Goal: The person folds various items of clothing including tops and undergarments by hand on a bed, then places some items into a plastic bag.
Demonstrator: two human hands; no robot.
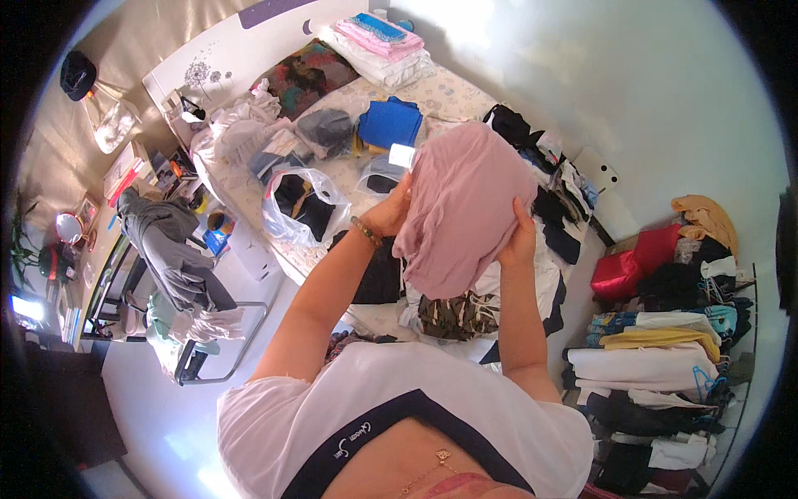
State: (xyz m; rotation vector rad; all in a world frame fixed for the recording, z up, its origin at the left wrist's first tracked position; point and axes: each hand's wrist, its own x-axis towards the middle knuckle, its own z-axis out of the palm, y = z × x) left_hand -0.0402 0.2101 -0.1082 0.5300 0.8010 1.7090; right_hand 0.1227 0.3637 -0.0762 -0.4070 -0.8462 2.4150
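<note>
A bundled pink garment (464, 206) is held up above the bed, with a white tag (402, 155) at its upper left edge. My left hand (389, 215), with a beaded bracelet at the wrist, grips its left side. On the right side my right hand (519, 240) grips it, thumb against the cloth. Below it lie a camouflage-patterned garment (458, 317) with pale drawstrings and a black garment (377, 274). An open clear plastic bag (305, 206) with dark clothes inside sits left of my left hand. Folded blue cloth (391, 123) lies beyond the pink garment.
Piled dark and white clothes (555, 187) run along the bed's right side. Folded bedding (383, 50) is stacked near the headboard (249, 56). At right stands a rack (754, 312) of hanging clothes. A chair (249, 358) draped with clothes stands left, beside a cluttered desk (100, 268).
</note>
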